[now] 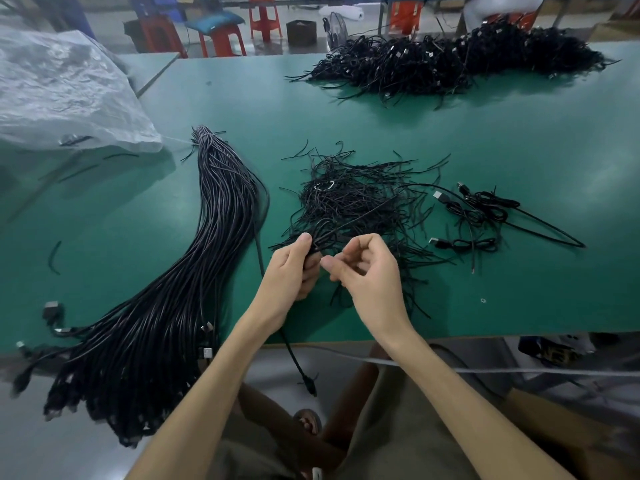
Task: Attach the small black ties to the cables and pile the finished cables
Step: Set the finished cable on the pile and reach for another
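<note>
Cable [292, 355] under work is gripped in the left hand [294, 268], just above the near edge of the green counter [519, 140]. One end trails down off that edge toward the person's lap. The rest seems to run up and to the right, across the loose ties [356, 202].

The right hand [370, 271] sits just beside the left, fingers curled and thumb meeting fingertips. I cannot tell whether a tie is pinched there.

The tie heap lies directly beyond both hands, touching them, so the right hand looks best placed to draw a tie and wrap it. A few tied cables [485, 216] rest to the right, nearer the right hand, which is probably where this one goes. The untied bundle [194, 271] lies to the left.
</note>
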{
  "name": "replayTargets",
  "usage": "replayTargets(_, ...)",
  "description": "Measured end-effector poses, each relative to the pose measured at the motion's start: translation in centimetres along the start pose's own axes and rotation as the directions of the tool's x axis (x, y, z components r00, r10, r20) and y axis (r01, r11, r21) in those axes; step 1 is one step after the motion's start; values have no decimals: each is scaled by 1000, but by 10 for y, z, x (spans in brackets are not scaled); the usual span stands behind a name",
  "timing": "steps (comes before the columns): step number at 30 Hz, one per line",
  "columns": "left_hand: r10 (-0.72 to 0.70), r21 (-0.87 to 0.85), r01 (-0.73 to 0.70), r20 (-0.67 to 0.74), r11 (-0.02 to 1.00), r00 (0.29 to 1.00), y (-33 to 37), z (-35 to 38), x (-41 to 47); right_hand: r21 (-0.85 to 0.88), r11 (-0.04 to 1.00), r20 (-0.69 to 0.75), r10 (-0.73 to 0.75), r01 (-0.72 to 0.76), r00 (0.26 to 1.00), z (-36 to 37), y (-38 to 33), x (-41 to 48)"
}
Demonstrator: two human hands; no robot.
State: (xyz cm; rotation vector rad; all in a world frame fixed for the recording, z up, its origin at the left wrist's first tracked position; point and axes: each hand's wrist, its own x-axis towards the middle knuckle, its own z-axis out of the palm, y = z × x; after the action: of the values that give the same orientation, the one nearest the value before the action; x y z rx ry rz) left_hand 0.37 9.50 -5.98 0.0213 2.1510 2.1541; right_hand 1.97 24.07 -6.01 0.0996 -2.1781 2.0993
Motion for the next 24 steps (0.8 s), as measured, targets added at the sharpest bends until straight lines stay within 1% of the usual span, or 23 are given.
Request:
replayTargets(2,-11,-25,12,7,1000,1000,-1,-1,0,45,997,45,64,-66,997,-2,-1,2)
replayTargets(4,-8,-51,8,7,999,1000,-2,-1,0,96,987,126,116,-129,985,-4,-4,4)
replayTargets(6,10,-59,-9,14,998,1000,-3,-2,1,185,963,210,157,-196,965,-6,-7,7)
replayTargets(9,8,-55,-7,18,998,1000,-2,0,1,282,928,323,149,-245,935,-9,-11,13)
replayTargets(11,-8,-46,9,22,999,1000,-3,-1,1,328,902,371,151,-282,916,-9,-12,17)
replayTargets(14,-9,-25,11,78,1000,997,-5,-2,2,307,905,431,144,-294,891,-8,-12,21)
replayTargets(16,-8,-12,10,99,1000,995,-5,-3,1,285,914,461,133,-288,877,-6,-9,21)
replayTargets(18,-2,-22,4,100,1000,995,-5,-4,0,234,940,447,124,-249,886,-5,-6,21)
replayTargets(21,-10,-53,16,109,998,994,-7,-4,1,99,990,344,65,-105,937,-7,-5,19)
replayTargets(23,-31,-72,39,113,997,993,-7,-4,3,9,1000,279,9,-12,960,-11,-6,19)
replayTargets(24,-40,-74,48,110,996,993,-7,-4,3,-26,1000,254,-4,11,967,-12,-7,20)
